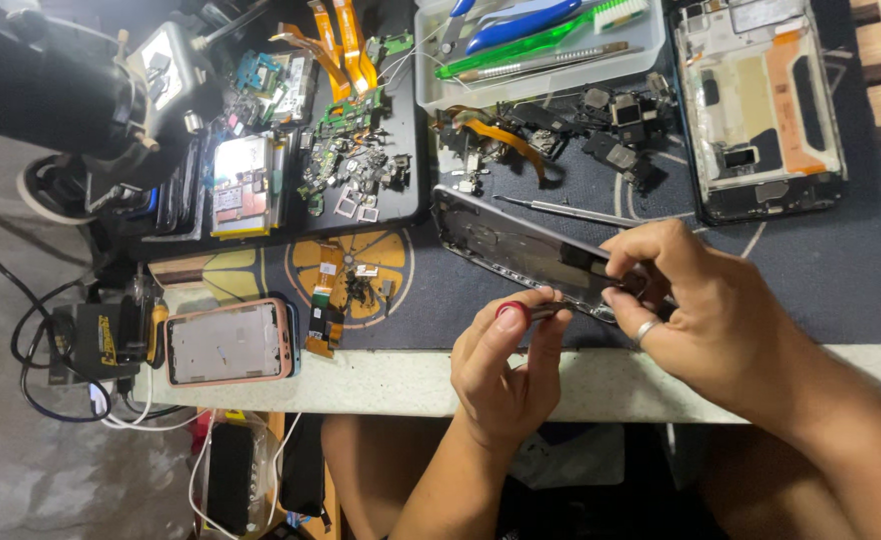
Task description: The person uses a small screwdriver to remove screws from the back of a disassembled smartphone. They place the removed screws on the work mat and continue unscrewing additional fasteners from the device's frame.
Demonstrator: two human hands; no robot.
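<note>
The right hand (pixel 706 300) has its fingers pinched on the near end of the dark, stripped phone frame (pixel 521 250), tilted up off the dark mat on the tabletop (pixel 601 385). The left hand (pixel 506 365) has its fingers closed on a slim red-capped screwdriver (pixel 526 312), tip at the frame's edge. I'd keep the frame braced and the tool square to the screw.

Dark grey phone frame (pixel 521 250) at centre; red-capped screwdriver (pixel 521 311) below it; orange flex cables (pixel 339 45) at top; blue and green tools in a clear tray (pixel 431 70); pink-rimmed phone (pixel 229 343) lower left.
</note>
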